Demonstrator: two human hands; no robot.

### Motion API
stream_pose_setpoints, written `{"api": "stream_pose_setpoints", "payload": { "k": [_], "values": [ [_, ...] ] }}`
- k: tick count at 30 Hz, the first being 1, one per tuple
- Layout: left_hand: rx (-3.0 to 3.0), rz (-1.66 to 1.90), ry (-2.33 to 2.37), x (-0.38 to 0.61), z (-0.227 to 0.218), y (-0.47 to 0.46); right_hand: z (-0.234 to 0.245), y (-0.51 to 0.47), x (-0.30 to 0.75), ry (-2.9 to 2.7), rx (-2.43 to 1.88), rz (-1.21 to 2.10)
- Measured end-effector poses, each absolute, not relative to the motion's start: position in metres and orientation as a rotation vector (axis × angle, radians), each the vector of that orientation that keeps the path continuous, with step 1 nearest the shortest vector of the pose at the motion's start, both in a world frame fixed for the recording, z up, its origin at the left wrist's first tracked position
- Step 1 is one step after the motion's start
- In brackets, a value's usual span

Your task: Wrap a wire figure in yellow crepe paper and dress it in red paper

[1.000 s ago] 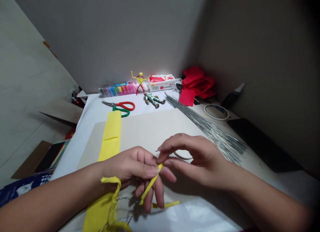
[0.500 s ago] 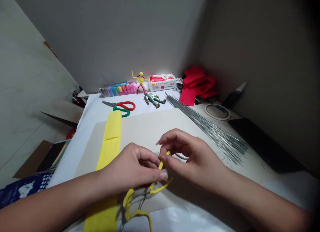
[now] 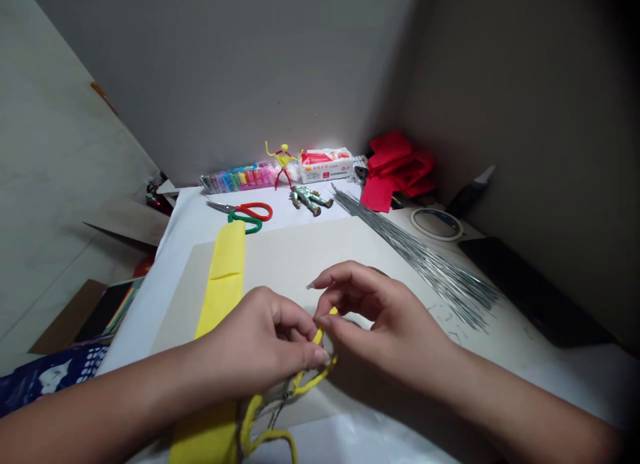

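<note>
Yellow paper-wrapped wire [image 3: 318,336] pinched btwn both hands, short bit poking up at the fingertips, rest drooping in loops toward the bottom of the view, w/ bare dark wire [image 3: 279,407] showing inside the loop. L hand [image 3: 255,344] closed narrow on it, fingers curled in. R hand [image 3: 385,317] in a narrow pinch too, fingers arched over from the far side, index tip lifted clear. Both wrists low, forearms angled in from the bottom corners. Yellow crepe paper strip [image 3: 223,277] flat on a grey card sheet [image 3: 305,251], running under the L wrist. Bundle of steel wires [image 3: 430,264] off to the right of the R hand. Red-handled scissors [image 3: 245,212] past the top of the strip, on white table covering [image 3: 187,214]. Red crepe paper [image 3: 395,171] and tape roll [image 3: 436,224] farther back right.
</note>
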State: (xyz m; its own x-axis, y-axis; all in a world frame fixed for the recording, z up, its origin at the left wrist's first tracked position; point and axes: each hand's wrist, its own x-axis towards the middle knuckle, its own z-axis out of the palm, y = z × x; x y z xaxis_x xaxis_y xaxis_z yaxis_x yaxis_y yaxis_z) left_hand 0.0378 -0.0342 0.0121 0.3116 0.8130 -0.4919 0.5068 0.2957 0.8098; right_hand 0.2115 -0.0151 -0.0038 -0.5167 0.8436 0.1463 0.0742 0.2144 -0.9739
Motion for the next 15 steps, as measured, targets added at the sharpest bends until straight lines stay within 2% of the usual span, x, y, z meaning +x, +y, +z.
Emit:
{"api": "stream_pose_setpoints", "payload": {
  "k": [9, 15],
  "values": [
    [1.171, 0.249, 1.061, 0.026, 0.013, -0.022, -0.002, -0.007, 0.217, -1.58, -0.856, 1.68],
    [1.093, 0.275, 1.037, 0.022, 0.011, -0.02, -0.002, -0.006, 0.217, -1.553, -0.917, 1.679]
  ]
}}
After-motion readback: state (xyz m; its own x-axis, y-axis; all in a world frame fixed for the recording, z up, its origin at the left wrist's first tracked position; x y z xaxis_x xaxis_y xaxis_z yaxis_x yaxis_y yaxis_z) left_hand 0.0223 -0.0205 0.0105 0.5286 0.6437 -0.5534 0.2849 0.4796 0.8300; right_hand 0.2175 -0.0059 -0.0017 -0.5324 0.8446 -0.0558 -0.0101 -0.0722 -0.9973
